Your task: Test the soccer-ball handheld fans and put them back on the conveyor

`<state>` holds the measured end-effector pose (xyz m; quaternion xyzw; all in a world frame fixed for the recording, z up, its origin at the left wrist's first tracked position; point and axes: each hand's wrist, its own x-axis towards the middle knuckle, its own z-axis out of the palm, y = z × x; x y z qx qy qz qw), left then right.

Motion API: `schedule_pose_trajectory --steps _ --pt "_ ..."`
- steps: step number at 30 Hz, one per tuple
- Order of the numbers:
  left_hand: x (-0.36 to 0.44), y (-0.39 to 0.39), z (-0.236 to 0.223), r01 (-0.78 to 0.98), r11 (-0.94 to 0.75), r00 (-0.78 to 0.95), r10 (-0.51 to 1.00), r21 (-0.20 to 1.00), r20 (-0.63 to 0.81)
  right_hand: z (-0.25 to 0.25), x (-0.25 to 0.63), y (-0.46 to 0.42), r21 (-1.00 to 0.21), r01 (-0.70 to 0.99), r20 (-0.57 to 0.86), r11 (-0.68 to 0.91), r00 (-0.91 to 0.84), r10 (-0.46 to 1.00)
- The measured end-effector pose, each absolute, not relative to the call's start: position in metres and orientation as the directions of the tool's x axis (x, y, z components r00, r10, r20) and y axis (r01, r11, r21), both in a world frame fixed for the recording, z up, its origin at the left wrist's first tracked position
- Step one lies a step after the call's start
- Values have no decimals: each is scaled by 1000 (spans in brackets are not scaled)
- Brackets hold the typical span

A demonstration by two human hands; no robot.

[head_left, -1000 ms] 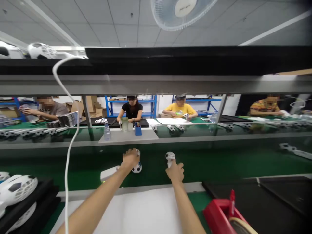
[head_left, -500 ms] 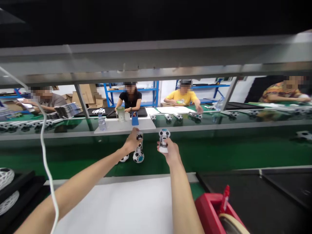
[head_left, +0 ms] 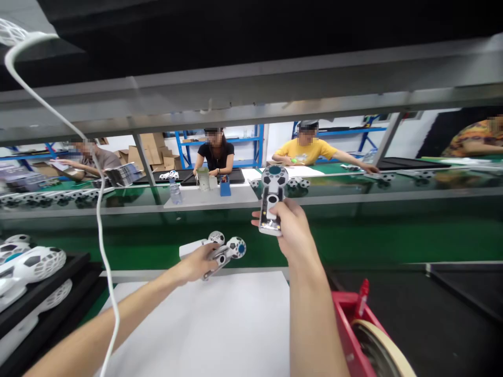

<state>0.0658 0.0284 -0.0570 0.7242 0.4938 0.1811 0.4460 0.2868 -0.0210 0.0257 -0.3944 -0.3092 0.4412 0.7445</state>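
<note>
In front of me my right hand (head_left: 294,222) grips a handheld fan (head_left: 274,181) with a round soccer-ball-patterned head. The head points up, and the handle shows a clear lower part with my thumb pressed on it. Lower and to the left, my left hand (head_left: 200,260) is closed around a second soccer-ball fan (head_left: 236,247), tilted with its head to the right. Right behind that hand is another white fan (head_left: 192,248); whether my fingers touch it I cannot tell. A white sheet (head_left: 204,319) lies below my hands.
The green conveyor belt (head_left: 373,230) runs across in front. Stacked black trays with fans (head_left: 43,262) stand at left, behind a hanging white cable (head_left: 101,230). A red tape dispenser (head_left: 346,309) and black tray (head_left: 412,314) are at right. Across the belt, several people (head_left: 308,149) work.
My right hand has raised its fan higher and nearer. My left hand has brought its fan down and closer, over the sheet's far edge. A co-worker across has stretched an arm to the right.
</note>
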Motion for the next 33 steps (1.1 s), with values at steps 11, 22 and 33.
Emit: schedule_pose_trajectory --steps 11,22,33 --pt "15 -39 35 -790 465 483 873 399 -61 49 229 -39 -659 -738 -106 -146 -101 989" --pt "-5 -22 24 -563 -3 293 934 826 204 24 180 -36 -895 -376 268 239 -27 963" --pt "-7 -12 19 -487 41 474 852 873 224 14 184 -26 -934 -257 283 249 -105 953"
